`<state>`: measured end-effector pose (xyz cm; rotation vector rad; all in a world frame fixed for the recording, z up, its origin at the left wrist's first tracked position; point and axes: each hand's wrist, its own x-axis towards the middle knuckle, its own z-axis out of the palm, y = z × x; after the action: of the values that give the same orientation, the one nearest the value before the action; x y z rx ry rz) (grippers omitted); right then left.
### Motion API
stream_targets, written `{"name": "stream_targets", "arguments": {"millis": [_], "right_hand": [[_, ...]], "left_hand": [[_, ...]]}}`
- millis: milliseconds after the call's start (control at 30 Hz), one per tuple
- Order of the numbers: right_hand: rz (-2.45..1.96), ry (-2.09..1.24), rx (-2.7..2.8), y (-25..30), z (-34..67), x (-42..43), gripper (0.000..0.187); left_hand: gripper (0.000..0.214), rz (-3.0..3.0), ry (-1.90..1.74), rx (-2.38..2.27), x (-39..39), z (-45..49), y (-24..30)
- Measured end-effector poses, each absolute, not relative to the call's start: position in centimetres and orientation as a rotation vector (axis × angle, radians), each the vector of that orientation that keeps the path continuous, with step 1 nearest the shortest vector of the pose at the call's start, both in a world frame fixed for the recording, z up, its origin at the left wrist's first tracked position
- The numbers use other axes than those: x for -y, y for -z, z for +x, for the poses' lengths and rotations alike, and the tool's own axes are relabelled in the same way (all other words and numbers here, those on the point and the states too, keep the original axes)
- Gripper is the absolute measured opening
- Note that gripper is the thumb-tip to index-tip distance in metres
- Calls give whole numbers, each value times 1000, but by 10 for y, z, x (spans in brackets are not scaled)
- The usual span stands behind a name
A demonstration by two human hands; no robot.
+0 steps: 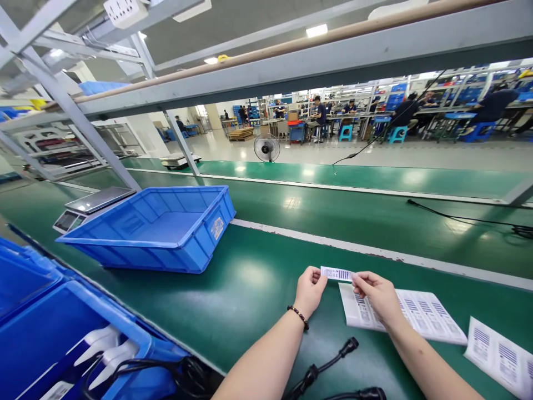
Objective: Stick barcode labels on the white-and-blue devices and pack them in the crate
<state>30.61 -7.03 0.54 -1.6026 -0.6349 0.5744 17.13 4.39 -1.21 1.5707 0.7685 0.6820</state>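
The left hand is nearly closed, fingers curled, its thumb and fingertips pinching one end of a small white label; a dark beaded bracelet circles the wrist below. The right hand is nearly closed too, its thumb and forefinger nipping the label's other end. The label stretches between the two hands, its printed face up toward the viewer. Its long axis runs crosswise from hand to hand, dipping slightly toward the right, with the dark bars at the right hand's end and small print nearer the left. A sheet of labels lies partly beneath the right hand and forearm, and a second sheet lies farther right. Black cables with plug ends lie between the forearms, nearer the viewer. The table under the hands is green and shiny, crossed beyond them by a pale strip. Left of the left hand and farther off sits a blue bin, with a scale behind it. Well beyond the hands stand a fan and, across a glossy floor, people at other workstations.
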Motion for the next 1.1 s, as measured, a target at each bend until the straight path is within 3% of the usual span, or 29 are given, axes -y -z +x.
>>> {"name": "stream_targets", "arguments": {"millis": [300,433,700,933,1100], "right_hand": [[-1595,-459,659,-14,293,65,38],[-1574,-397,590,-6,301,63,38],[-1579,-385,535,21,311,57,72],[-1694,-261,662,10,311,61,80],[-1908,-30,721,-11,367,73,85]], "left_hand": [[17,1654,-685,-863,-53,169,15],[29,1731,-682,-839,-52,167,15],[17,2059,-456,-483,-31,162,3],[35,2314,-256,-269,-26,158,0],[44,2494,-124,-191,-18,154,5]]}}
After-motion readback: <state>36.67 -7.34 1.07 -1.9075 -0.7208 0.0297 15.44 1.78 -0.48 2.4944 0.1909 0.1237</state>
